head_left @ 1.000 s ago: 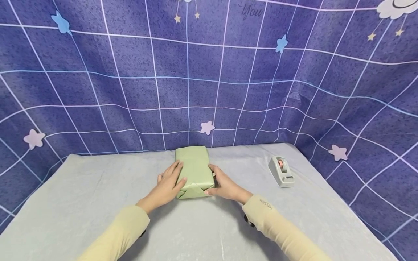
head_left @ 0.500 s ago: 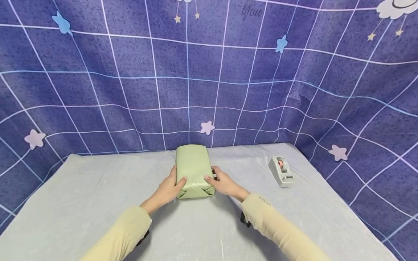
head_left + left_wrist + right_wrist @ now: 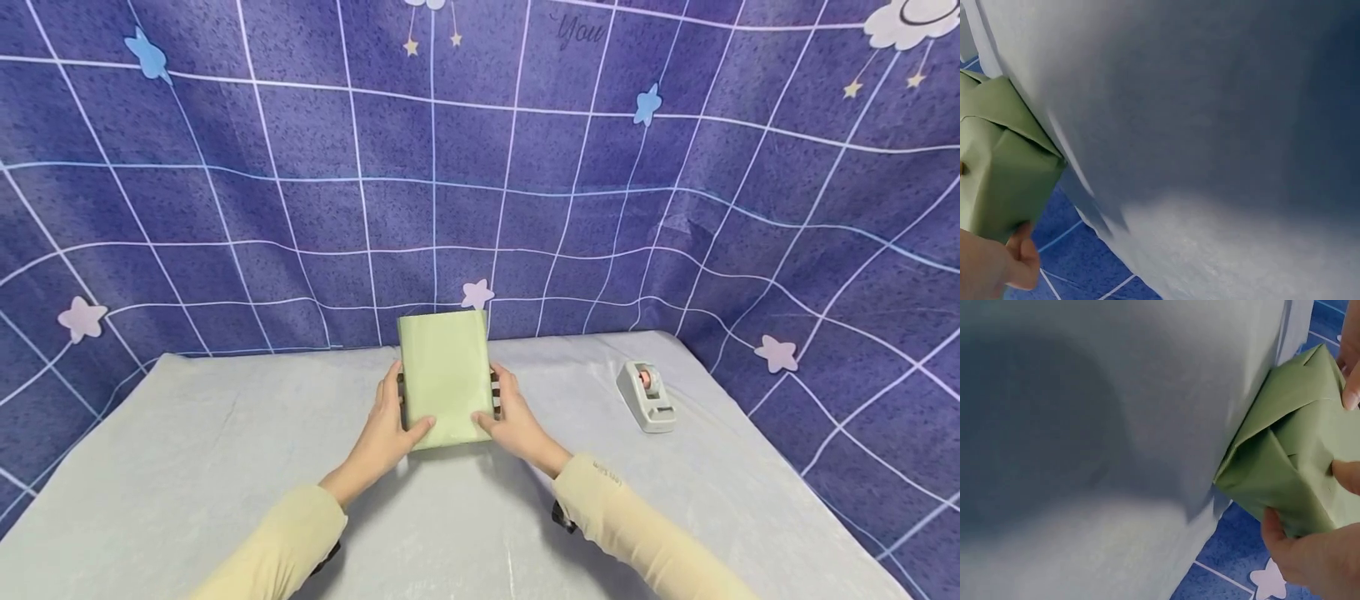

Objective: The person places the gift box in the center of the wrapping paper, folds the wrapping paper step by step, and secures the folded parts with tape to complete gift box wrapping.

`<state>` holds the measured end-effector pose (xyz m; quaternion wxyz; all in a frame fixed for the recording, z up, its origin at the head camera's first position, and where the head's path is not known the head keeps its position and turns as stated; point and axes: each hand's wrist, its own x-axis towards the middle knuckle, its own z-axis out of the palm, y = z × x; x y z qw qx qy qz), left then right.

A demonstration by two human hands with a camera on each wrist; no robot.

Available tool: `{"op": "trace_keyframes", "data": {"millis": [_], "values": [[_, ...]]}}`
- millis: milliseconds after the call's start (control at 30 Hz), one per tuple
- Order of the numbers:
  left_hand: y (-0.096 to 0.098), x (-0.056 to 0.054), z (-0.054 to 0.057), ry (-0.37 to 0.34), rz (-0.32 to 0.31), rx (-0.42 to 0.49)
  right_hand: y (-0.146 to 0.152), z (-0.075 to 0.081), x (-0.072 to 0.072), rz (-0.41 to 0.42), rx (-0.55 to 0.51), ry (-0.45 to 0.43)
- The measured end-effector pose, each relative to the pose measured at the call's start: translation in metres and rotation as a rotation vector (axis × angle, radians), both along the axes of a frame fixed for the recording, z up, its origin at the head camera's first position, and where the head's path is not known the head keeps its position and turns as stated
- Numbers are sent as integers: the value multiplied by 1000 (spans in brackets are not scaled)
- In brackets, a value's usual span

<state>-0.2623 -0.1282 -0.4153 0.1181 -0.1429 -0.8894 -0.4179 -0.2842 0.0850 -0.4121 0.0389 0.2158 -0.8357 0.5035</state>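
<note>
A box wrapped in light green paper [image 3: 446, 379] is held between both hands over the table, its far end tipped up and its broad face toward the head camera. My left hand [image 3: 381, 432] grips its left side, thumb on the face near the close edge. On the opposite side my right hand [image 3: 519, 423] grips it the same way. Folded paper flaps on the box's end show in the left wrist view on the green box [image 3: 1013, 144] and in the right wrist view on the same box [image 3: 1285, 444]. Most fingers are hidden behind it.
A pale grey tape dispenser [image 3: 647, 398] with an orange-pink core stands on the table's right side. The table [image 3: 247, 425] has a light grey cloth. Behind and to the right hangs a purple-blue curtain [image 3: 300, 208] with grid lines and stars.
The box lay flat with its folded near end showing; now its far end is raised and that end is out of the head view. Both hands have moved from resting along its sides to gripping it.
</note>
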Motion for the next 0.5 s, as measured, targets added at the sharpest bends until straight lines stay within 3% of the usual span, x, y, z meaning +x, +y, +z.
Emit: {"op": "trace_keyframes", "data": {"millis": [167,333,500], "values": [[-2,5,-3,76,9,15,3,0,5,-17,-34,45],[-4,10,-6,142,17,-34,9,0,9,1,-38,61],[-7,14,-7,135,-7,-56,15,0,11,32,-11,79]]}}
